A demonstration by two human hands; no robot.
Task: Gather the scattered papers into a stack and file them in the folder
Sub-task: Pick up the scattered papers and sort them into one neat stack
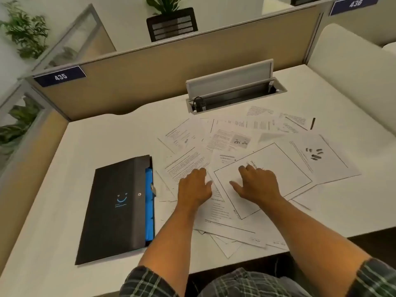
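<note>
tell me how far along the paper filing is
Done: nothing yet; the papers lie scattered across the desk. In hand: the left hand and right hand rest flat on the near sheets, gripping none. Left: stacking all the sheets and filing them in the black folder beside the left hand.

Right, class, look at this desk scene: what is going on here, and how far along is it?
A person is sorting loose papers spread across a white desk. The left hand and right hand both rest on the sheets, fingers spread, gripping nothing. The papers lie scattered and overlapping, not yet stacked. A black folder lies closed to the left, blue showing along its edge, nothing filed yet.
</note>
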